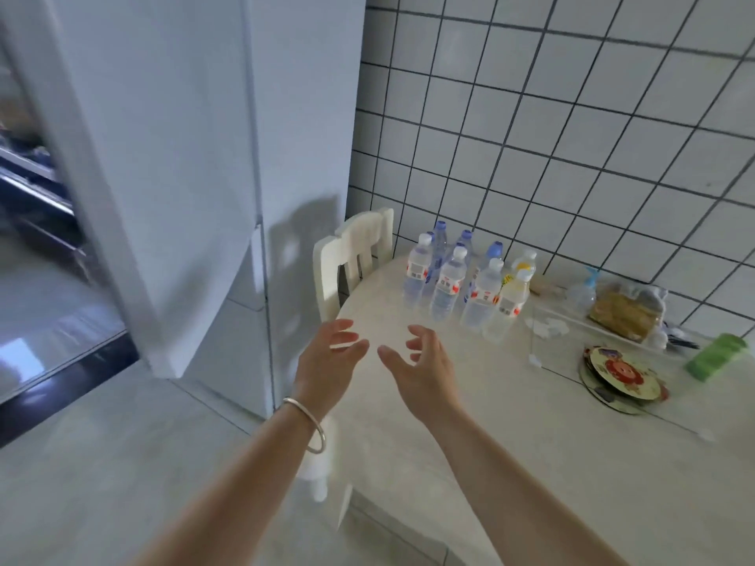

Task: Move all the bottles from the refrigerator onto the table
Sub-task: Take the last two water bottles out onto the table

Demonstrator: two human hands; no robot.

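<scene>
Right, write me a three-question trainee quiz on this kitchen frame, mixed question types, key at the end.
1. True or false: the left hand is gripping a bottle.
2. Multiple choice: the cluster of water bottles stands (A) on the floor, (B) on the table near the tiled wall, (C) on the chair.
3. Fill in: the wrist of the left hand wears a ____.

Key:
1. False; both it and the right hand are open and empty.
2. B.
3. Bracelet.
</scene>
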